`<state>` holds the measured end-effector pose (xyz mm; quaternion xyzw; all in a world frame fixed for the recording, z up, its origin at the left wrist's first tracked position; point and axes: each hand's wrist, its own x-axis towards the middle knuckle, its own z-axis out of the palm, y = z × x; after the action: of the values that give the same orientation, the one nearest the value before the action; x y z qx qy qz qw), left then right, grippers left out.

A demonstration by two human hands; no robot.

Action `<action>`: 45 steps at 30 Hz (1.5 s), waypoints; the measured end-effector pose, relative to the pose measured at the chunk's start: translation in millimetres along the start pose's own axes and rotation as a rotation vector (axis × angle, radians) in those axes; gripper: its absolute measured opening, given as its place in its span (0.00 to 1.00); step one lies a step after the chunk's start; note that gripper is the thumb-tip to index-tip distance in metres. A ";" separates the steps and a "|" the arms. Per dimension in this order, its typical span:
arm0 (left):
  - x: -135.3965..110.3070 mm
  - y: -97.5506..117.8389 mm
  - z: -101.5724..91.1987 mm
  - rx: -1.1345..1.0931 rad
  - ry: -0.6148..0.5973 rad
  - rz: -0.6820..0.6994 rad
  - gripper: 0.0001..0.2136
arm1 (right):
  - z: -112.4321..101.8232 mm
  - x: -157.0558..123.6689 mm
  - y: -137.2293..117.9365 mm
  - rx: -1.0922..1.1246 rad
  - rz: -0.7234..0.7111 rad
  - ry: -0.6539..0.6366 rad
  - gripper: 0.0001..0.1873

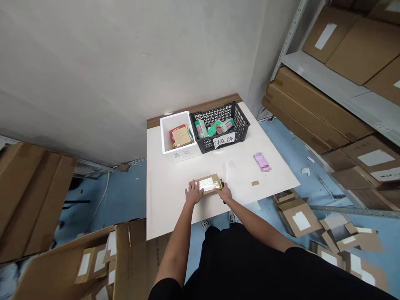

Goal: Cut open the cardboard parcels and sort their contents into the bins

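A small brown cardboard box [208, 184] with a white label under clear tape lies on the white table [175, 200]. My left hand [193, 193] rests on the box's left end, fingers spread over it. My right hand [225, 192] is closed at the box's right end, gripping a yellow-and-black tool [222, 184], probably a box cutter.
At the table's back stand a white bin [178, 139] with a red and tan packet and a black mesh basket [222, 126] with green and pink packets. A pink item [261, 162] and a tape scrap [255, 183] lie right. Cardboard boxes litter the floor; shelves stand on the right.
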<state>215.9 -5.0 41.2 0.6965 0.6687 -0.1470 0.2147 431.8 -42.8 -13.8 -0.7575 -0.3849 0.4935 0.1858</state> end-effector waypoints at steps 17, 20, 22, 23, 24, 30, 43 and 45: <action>13.2 17.9 8.2 0.193 -0.060 0.427 0.49 | -9.1 -1.5 8.8 -0.243 -0.096 0.008 0.40; 18.1 23.4 15.6 0.221 -0.081 0.334 0.51 | -2.4 -7.0 21.0 -0.220 -0.068 -0.042 0.41; 13.3 25.0 22.8 0.217 -0.047 0.224 0.51 | -5.8 4.5 11.2 -0.223 -0.053 -0.007 0.43; 9.3 24.9 26.6 0.207 -0.027 0.166 0.50 | -9.5 12.9 2.7 -0.230 -0.052 0.014 0.44; 4.8 24.5 30.2 0.195 -0.009 0.114 0.48 | -13.8 21.7 -6.6 -0.237 -0.052 0.031 0.45; -23.1 21.9 50.4 0.142 0.144 0.016 0.33 | -35.2 46.0 -31.5 -0.130 -0.117 -0.022 0.26; -28.8 36.6 53.3 0.186 0.198 -0.057 0.32 | -60.7 21.5 -4.3 0.093 -0.201 -0.438 0.21; -28.7 37.2 51.4 0.170 0.169 -0.060 0.33 | -65.3 19.1 -4.1 0.064 -0.179 -0.461 0.21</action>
<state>255.4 -55.9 14.7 0.7018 0.6901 -0.1503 0.0931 492.5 -19.1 6.3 -0.5816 -0.4667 0.6468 0.1599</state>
